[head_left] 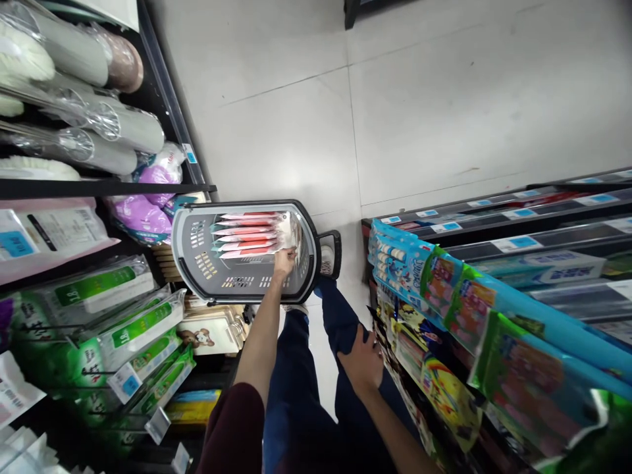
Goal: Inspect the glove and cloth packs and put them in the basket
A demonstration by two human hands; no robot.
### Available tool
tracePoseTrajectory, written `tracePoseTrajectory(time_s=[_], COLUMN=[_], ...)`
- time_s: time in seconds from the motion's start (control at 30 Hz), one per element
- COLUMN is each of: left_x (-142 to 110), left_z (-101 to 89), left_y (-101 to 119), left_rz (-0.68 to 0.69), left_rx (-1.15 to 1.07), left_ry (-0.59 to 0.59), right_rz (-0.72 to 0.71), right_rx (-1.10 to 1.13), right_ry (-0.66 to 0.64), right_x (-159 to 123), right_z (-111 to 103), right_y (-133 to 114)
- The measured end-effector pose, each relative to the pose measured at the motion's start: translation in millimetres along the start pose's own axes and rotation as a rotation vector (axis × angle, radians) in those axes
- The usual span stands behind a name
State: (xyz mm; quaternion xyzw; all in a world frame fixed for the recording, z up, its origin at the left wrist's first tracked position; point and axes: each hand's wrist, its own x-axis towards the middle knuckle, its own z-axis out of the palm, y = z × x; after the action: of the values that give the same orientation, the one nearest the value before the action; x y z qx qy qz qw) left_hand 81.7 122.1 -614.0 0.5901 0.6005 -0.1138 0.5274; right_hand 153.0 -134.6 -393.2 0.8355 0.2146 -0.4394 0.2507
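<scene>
A grey shopping basket (247, 275) with a black rim lies below me on the floor. Inside it, several flat red-and-white packets (249, 240) stand in a row, their pale ends to the right. My left hand (285, 262) reaches down into the basket, its fingers closed at the pale end of the packets; exactly how many it grips is hidden. With fingers spread, my right hand (363, 362) rests on my right leg, holding nothing. The black basket handle (338, 255) sticks out on the right, over one of my shoes (326, 260).
Shelving on the left holds wrapped grey cylinders (118, 128), purple packs (148, 214) and green-labelled packs (118, 283). On the right, blue and green snack bags (464, 296) hang by shelf edges with price tags (523, 243). Grey tiled floor (276, 118) lies ahead.
</scene>
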Motion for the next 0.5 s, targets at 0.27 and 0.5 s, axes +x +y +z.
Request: tracePoseTrajectory(time_s=[0.27,0.5], left_x=[-70,-125], left_z=[-23.4,-17.6], left_y=[-28,-58], left_rz=[-0.041,-0.193], left_rx=[-0.453,-0.893], left_ry=[0.413,0.318], right_rz=[-0.034,-0.033], right_rx=[-0.047,-0.068], right_ry=[0.096,0.173], right_x=[-12,-28], right_z=[8,36], right_y=[-4,-4])
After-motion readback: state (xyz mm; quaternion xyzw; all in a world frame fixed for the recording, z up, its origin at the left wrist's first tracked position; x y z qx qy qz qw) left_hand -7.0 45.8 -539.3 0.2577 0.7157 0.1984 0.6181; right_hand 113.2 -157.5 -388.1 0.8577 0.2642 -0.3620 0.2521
